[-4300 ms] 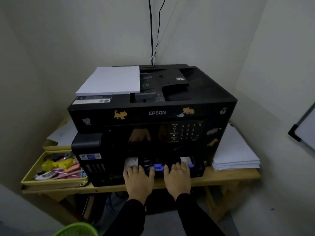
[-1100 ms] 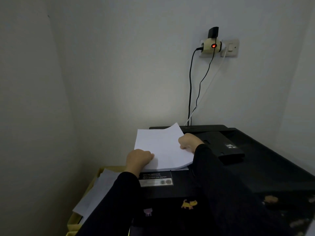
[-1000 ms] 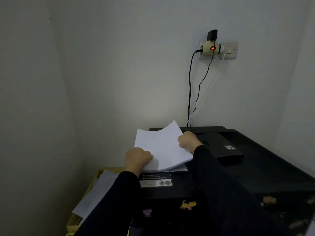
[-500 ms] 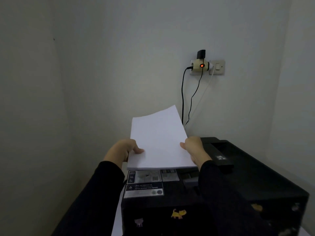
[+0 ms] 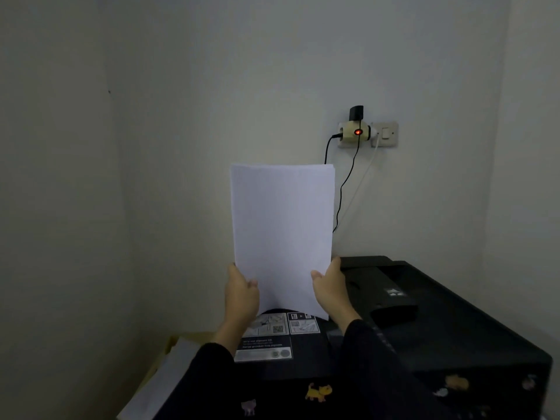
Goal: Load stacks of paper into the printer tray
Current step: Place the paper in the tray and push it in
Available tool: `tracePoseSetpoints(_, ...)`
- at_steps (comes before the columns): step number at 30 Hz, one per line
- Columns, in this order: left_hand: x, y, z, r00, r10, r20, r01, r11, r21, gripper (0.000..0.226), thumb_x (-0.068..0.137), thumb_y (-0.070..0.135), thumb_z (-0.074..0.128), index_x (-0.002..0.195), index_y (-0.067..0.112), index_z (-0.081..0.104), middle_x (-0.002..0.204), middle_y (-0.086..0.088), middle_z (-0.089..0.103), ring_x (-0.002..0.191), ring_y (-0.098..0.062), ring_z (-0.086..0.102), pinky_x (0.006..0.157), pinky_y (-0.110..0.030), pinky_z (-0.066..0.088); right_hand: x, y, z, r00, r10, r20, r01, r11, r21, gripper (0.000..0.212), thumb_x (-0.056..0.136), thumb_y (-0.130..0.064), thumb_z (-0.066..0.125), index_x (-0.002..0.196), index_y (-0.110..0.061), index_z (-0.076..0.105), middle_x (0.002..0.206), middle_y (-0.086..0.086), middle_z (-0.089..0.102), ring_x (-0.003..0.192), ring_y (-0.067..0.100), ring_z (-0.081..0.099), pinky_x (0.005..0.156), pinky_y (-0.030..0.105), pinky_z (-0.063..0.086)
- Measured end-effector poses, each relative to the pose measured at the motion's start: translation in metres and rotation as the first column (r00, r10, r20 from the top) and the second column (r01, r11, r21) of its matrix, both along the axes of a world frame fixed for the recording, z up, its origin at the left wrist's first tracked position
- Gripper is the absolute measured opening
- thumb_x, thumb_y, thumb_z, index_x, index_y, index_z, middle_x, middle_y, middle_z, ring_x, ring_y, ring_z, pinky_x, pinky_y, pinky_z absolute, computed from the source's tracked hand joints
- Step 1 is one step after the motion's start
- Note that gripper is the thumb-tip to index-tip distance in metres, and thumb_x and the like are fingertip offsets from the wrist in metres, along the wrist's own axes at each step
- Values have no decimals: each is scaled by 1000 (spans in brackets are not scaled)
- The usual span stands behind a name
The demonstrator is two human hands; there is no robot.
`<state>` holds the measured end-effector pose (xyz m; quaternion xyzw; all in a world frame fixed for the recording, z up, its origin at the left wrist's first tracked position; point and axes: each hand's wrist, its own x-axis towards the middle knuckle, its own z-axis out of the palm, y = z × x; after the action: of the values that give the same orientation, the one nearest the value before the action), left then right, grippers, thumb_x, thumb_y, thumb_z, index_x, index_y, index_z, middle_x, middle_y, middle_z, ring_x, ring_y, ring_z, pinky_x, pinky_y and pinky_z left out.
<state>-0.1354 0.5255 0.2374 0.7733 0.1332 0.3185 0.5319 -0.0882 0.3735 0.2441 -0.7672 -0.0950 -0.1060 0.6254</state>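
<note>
The paper stack point(image 5: 281, 234) stands upright between the two hands, held above the left part of the printer point(image 5: 424, 338) with its lower end close over the printer's top. The left hand point(image 5: 241, 294) grips the stack's lower left edge and the right hand point(image 5: 331, 291) grips its lower right edge — each closed on the paper, thumbs on the near face, fingers hidden behind it. The stack is plain white, portrait-wise, its top edge showing several sheets slightly fanned, and its bottom edge bows a little between the hands. Both arms wear dark sleeves point(image 5: 375, 359) that cover much of the printer's near side. The printer is black, with white instruction labels point(image 5: 269, 334) on its top just under the stack and small cat stickers point(image 5: 318, 391) along its front edge. On the wall behind, a socket adapter point(image 5: 354, 133) glows with a red light beside a switch point(image 5: 385, 133), and cables point(image 5: 345, 183) hang down from it — partly hidden by the stack's right edge. To the left of the printer, lower down, loose sheets point(image 5: 163, 380) lie in dim light.
</note>
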Motion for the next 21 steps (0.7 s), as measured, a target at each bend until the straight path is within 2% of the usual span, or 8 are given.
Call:
tracePoseSetpoints(5, -4, -1, -9, 999, 15, 43, -14, 1000, -16, 26, 98, 5, 42, 124, 0, 39, 126, -17, 53, 106, -20, 49, 89, -26, 35, 2, 6, -4, 1000, -9, -11, 9, 1000, 11, 41, 98, -6, 41, 137, -1, 30, 138, 18, 47, 122, 30, 49, 94, 30, 37)
tracePoseSetpoints(8, -3, 2, -11, 999, 19, 45, -17, 998, -62, 16, 99, 9, 42, 114, 1, 42, 116, -17, 55, 106, -26, 53, 85, -29, 38, 3, 7, -7, 1000, -22, -8, 22, 1000, 20, 44, 98, -7, 42, 140, -2, 30, 141, 17, 46, 127, 31, 47, 99, 31, 37)
tracePoseSetpoints(11, -4, 2, -9, 996, 16, 86, 2, 979, -204, 33, 99, 13, 45, 129, 1, 38, 122, -15, 54, 104, -20, 50, 89, -29, 39, 2, 6, -9, 999, -32, -2, 32, 999, 44, 41, 98, -8, 42, 138, -3, 34, 138, 16, 49, 124, 30, 49, 94, 28, 36)
tracePoseSetpoints(13, -5, 1, -9, 995, 0, 101, 24, 973, -232, 43, 98, 14, 47, 138, 3, 32, 128, -12, 52, 109, -19, 49, 94, -28, 38, 0, 5, -10, 999, -34, -11, 34, 997, 62, 40, 98, -9, 43, 137, -3, 37, 138, 16, 49, 124, 29, 49, 98, 30, 37)
tracePoseSetpoints(16, -4, -2, -12, 997, 2, 82, 14, 982, -189, 38, 99, 14, 44, 135, 3, 38, 134, -14, 52, 123, -26, 50, 97, -29, 37, 0, 6, -12, 1000, -21, -23, 23, 996, 91, 40, 98, -10, 43, 138, -4, 39, 138, 15, 50, 125, 29, 49, 104, 35, 38)
tracePoseSetpoints(19, -5, -5, -9, 997, 58, 41, -50, 986, -162, 29, 100, 13, 42, 124, -3, 46, 128, -18, 56, 120, -31, 52, 91, -29, 37, 0, 9, -12, 998, -60, -6, 60, 995, 84, 38, 98, -11, 45, 136, -6, 44, 135, 15, 52, 124, 32, 49, 107, 41, 39)
tracePoseSetpoints(21, -7, -6, -3, 995, 96, 17, -92, 986, -138, 28, 100, 13, 42, 122, -4, 47, 126, -20, 57, 119, -33, 53, 95, -34, 40, 0, 7, -10, 994, -110, 11, 109, 991, 74, 37, 97, -11, 46, 133, -5, 47, 133, 18, 52, 123, 33, 49, 106, 40, 39)
